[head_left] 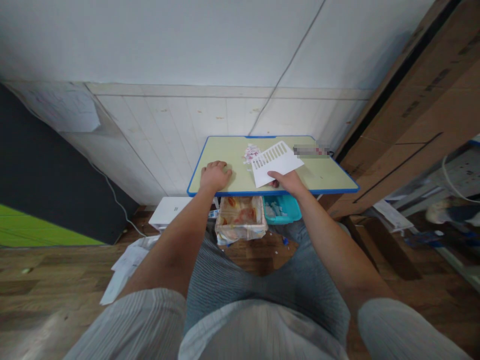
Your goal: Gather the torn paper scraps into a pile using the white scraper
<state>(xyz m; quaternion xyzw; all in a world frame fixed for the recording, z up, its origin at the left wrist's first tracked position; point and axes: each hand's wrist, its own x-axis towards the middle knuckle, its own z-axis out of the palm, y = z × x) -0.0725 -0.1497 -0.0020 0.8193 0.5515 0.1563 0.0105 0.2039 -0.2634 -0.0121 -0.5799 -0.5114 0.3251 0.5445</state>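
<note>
My right hand (285,181) grips a white sheet of paper or card (277,167) by its near edge, thumb on top. A row of narrow slots is cut out along the sheet's far side. It is held tilted above the table (322,175). Just left of the sheet, and partly behind it, lies a pile of small white paper strips (250,151) with reddish marks. My left hand (216,176) rests palm down on the table's left part, fingers apart and slightly bent, holding nothing.
A blurred-out object (312,151) lies at the table's back right. Below the front edge stand a lined basket (242,234) and a turquoise bin (283,218) with pale scraps. A white box (168,210) is at left. Tall cardboard (405,120) stands along the right.
</note>
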